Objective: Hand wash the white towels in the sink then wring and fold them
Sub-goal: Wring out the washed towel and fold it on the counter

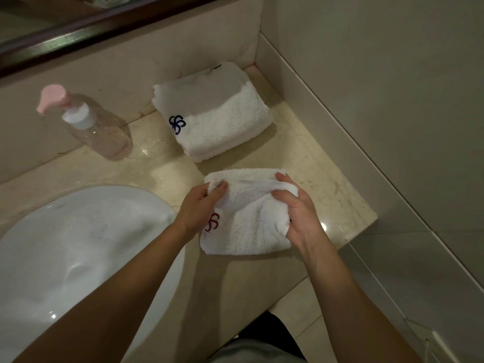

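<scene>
Beige marble counter [301,153] in wall corner, right of white sink [86,247]: both hands, left hand [201,208] and right hand [298,210], pinch red-marked towel [251,221] lying on it, blue-marked folded towel [217,119] behind, soap bottle [97,127] beside.

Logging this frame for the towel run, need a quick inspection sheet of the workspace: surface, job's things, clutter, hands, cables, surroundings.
Surface: beige stone counter, glossy, with wet-looking glints near the bottle.
Job's things: towel with red logo on the counter, partly folded, held by both hands; towel with blue logo folded, lying behind it toward the wall; white sink at left, no towel in it.
Clutter: clear pump bottle with pink top, standing beside the sink.
Hands: left hand grips the towel's left edge; right hand grips its right edge.
Cables: nothing seen.
Surroundings: dark mirror frame above the back wall; side wall at right; tiled floor below.
</scene>
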The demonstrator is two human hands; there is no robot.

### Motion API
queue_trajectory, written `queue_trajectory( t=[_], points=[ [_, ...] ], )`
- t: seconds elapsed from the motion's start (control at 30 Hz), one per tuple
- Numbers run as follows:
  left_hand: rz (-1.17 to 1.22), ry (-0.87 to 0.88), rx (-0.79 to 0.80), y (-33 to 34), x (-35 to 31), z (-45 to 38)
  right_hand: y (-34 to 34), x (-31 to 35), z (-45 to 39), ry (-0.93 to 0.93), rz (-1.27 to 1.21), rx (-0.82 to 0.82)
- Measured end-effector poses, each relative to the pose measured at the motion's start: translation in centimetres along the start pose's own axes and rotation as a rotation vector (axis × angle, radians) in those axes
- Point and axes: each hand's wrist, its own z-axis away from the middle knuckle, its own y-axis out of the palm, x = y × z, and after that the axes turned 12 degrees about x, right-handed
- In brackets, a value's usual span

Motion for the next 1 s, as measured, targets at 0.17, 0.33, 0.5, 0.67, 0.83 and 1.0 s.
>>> queue_trajectory(
  t=[0.17, 0.33, 0.5, 0.67, 0.83, 1.0],
  points=[
    [-0.011, 0.006, -0.091, 0.5, -0.5, -0.4, 1.1, 0.1, 1.4, -0.249, 0.598, -0.125],
    [-0.053, 0.026, -0.172, 0.8, -0.6, -1.3, 1.1, 1.8, 1.5, -0.276, 0.944, -0.145],
    [-0.08, 0.033, -0.38, 0.2, -0.6, -3.6, 2.3, 5.2, -3.1, -0.257, 1.221, -0.011],
    [-0.563, -0.074, -0.44, 0.6, 0.8, -4.8, 1.5, 2.7, -5.5, 0.031, 1.358, -0.196],
    [-0.345, -0.285, -0.332, -0.3, 1.5, -3.6, 0.2, 1.1, -3.1, 0.158, 1.154, -0.313],
    [-0.099, -0.304, -0.133, -0.9, 0.5, -2.7, -0.3, 0.7, -3.0, 0.162, 0.937, -0.229]
  ],
)
